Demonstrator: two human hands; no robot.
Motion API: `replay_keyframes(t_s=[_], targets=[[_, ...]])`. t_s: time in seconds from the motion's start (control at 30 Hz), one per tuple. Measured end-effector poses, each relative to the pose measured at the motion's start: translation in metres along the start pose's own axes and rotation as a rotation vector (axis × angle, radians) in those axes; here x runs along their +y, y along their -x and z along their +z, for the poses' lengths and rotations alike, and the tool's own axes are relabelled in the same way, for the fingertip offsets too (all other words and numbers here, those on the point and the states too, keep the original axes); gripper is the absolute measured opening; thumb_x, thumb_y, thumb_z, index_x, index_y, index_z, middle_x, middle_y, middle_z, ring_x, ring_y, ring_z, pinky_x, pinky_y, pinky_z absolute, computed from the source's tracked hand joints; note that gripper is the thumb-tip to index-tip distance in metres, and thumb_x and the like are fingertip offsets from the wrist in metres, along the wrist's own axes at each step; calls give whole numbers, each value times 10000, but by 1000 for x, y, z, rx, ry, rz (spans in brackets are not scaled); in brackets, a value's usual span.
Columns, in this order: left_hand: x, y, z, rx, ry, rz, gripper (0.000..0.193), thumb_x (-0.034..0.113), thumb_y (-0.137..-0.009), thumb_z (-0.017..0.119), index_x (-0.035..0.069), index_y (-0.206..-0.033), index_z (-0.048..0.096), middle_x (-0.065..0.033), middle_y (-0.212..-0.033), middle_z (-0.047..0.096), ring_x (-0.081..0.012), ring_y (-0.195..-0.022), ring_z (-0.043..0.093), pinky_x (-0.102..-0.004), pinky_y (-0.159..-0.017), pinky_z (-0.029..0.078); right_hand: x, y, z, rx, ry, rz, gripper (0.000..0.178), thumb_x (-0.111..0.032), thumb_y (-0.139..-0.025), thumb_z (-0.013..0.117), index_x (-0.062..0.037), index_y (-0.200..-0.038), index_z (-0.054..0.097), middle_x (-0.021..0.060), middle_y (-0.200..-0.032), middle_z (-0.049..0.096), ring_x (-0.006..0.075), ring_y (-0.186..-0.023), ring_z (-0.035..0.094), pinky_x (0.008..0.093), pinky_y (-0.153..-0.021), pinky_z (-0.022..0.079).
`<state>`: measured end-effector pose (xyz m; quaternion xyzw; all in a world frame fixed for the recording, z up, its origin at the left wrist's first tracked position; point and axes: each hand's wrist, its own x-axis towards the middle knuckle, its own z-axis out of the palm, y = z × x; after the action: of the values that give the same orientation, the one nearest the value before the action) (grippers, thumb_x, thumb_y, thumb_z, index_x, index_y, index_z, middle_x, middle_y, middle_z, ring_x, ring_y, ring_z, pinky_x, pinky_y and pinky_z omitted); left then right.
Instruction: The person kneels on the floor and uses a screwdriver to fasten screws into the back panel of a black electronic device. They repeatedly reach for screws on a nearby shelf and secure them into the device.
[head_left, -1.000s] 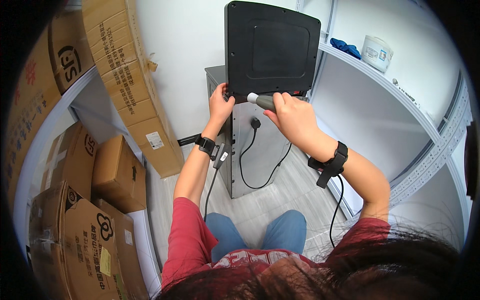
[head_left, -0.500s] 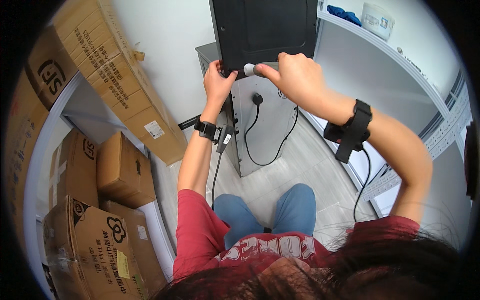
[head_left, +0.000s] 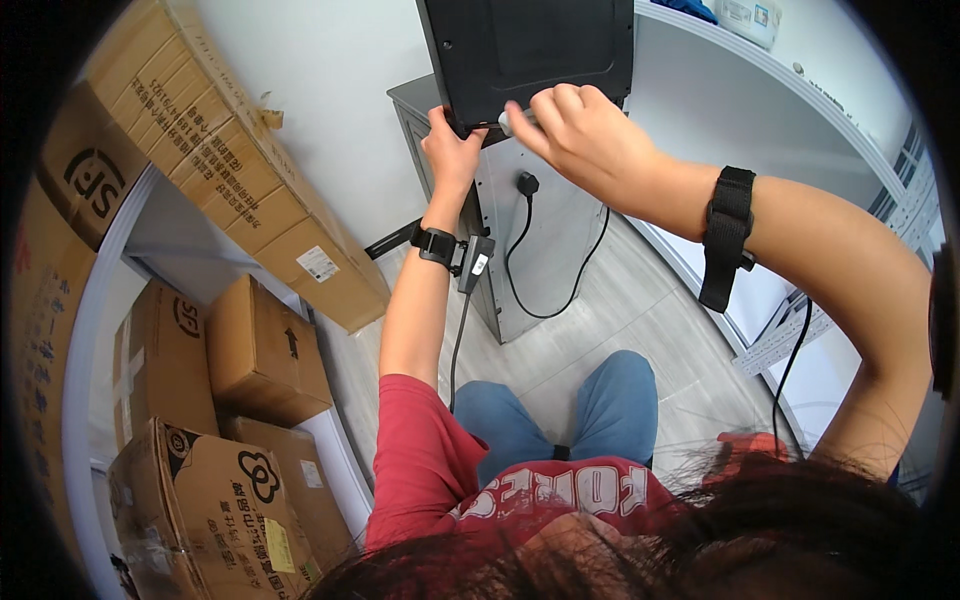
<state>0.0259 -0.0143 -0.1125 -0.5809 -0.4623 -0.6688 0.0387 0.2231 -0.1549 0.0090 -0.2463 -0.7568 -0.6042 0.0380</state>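
A black panel stands upright atop a grey metal cabinet, directly in front of me. My left hand is closed around the panel's lower left corner, its thumb below the edge. My right hand is closed on a screwdriver-like tool with a white-and-grey handle. Most of that tool is hidden by my fingers; its tip sits by my left thumb at the panel's bottom edge. A black plug with a looping cord is on the cabinet's back. Black straps circle both wrists.
Cardboard boxes fill the shelving on the left. A tall carton leans against the white wall. On the right, a white shelf unit holds a white tub and blue cloth. Cables trail from both wrists.
My right hand has turned over the tool, covering more of its handle, and its elbow has swung outward. The view has shifted slightly. My left hand keeps hold of the panel corner.
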Motion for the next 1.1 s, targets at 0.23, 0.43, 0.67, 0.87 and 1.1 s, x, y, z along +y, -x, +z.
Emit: replay_keyframes(t_s=[0.23, 0.43, 0.67, 0.87, 1.1], targets=[[4, 3, 3, 12, 17, -58, 482, 178, -706, 804, -2, -1039, 505, -187, -894, 672, -369, -831, 657, -416, -773, 495, -16, 0, 3, -158, -56, -128, 625, -122, -660, 707, 11, -1236, 505, 147, -831, 579, 183, -616, 623, 251, -463, 485], [0, 3, 1, 29, -2, -54, 492, 174, -698, 810, -4, -1042, 506, -193, -898, 669, -380, -835, 651, -428, -777, 488, -16, -8, -12, -284, -411, 54, 461, -73, -695, 695, 89, -1101, 550, 156, -803, 662, 231, -721, 676, 303, -573, 548], [8, 3, 0, 11, 22, -117, 494, 158, -700, 808, -14, -1050, 505, -204, -907, 669, -377, -856, 654, -423, -793, 491, -11, -20, -14, -470, -908, 315, 224, -178, -883, 557, 21, -985, 558, 192, -744, 648, 356, -653, 642, 435, -620, 533], [5, 3, 1, 35, -2, -61, 499, 161, -705, 804, -17, -1064, 507, -207, -922, 662, -389, -866, 642, -430, -791, 485, -11, -16, -13, -502, -1055, 462, 277, -223, -887, 542, 27, -997, 589, 207, -784, 663, 367, -746, 659, 445, -709, 538], [3, 4, 4, 20, -11, -51, 506, 179, -713, 803, -17, -1072, 505, -214, -919, 656, -397, -864, 631, -441, -791, 472, -14, -14, -2, -567, -1292, 647, 426, -279, -846, 554, 107, -1022, 576, 269, -853, 661, 408, -827, 668, 429, -759, 545]])
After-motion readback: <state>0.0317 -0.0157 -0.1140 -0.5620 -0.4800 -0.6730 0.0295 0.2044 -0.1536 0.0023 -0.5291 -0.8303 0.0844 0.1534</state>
